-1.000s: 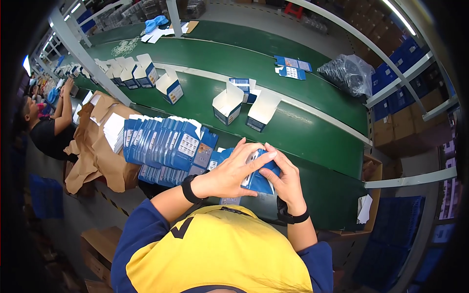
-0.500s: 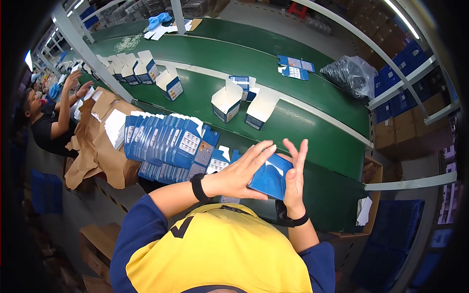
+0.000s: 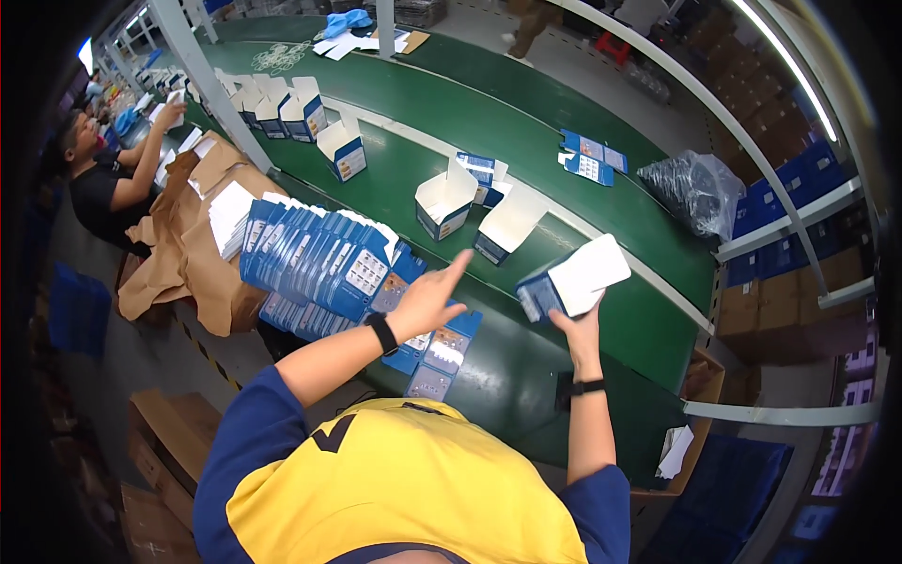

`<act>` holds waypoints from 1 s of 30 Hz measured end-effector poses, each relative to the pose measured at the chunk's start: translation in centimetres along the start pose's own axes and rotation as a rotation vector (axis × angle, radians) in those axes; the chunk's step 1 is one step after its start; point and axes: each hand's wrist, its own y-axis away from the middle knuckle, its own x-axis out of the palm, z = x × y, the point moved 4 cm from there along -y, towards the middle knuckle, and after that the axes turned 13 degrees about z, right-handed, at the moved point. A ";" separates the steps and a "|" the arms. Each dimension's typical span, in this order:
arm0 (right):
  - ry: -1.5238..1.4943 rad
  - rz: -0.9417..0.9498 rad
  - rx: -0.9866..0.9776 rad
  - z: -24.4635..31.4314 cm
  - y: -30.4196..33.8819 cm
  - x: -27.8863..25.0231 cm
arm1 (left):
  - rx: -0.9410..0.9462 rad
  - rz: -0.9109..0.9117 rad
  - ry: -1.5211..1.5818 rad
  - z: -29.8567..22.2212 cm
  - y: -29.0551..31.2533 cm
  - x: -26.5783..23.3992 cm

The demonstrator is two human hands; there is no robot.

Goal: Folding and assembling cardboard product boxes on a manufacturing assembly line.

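Note:
My right hand [image 3: 581, 329] grips a blue-and-white carton [image 3: 566, 280] from its near side, with the white flap standing up. My left hand [image 3: 427, 301] is empty, its fingers stretched out over the edge of the flat cartons. Beneath and beside it lies a flat unfolded blue carton [image 3: 445, 352]. To its left rises a stack of overlapping flat blue cartons [image 3: 319, 258]. Two open cartons, one white inside [image 3: 446, 199] and another with a raised flap [image 3: 510, 222], stand on the green belt just beyond my hands.
More open cartons [image 3: 303, 111] line the belt at far left. Flat blue cartons [image 3: 590, 158] and a clear plastic bag of dark items [image 3: 693, 193] lie at the far right. Brown paper [image 3: 193, 254] covers the left side, near a co-worker [image 3: 117, 179]. A metal post [image 3: 209, 85] rises there.
My hands have parted. The right hand has carried the carton forward and right, its white flap now showing; the left has let go and moved left toward the flat cartons.

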 end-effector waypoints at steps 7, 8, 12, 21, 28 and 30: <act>0.480 -0.168 -0.056 -6.4 -10.1 1.6 | -0.428 -0.027 -0.101 6.8 5.8 7.2; 0.520 -0.148 -0.026 -6.7 -10.9 2.1 | -0.487 -0.025 -0.085 7.1 6.5 7.7; 0.530 -0.025 -0.014 -5.7 -13.1 3.7 | -0.627 -0.021 -0.028 8.2 8.6 9.4; 0.494 -0.054 0.286 -11.3 -4.3 6.3 | -0.578 -0.024 -0.069 9.5 8.5 11.1; -0.148 0.032 0.610 -14.8 5.9 13.0 | -0.569 -0.030 -0.009 8.6 6.3 10.4; -0.286 -0.019 0.639 -14.1 6.8 13.1 | -0.603 -0.029 0.025 8.0 5.7 9.3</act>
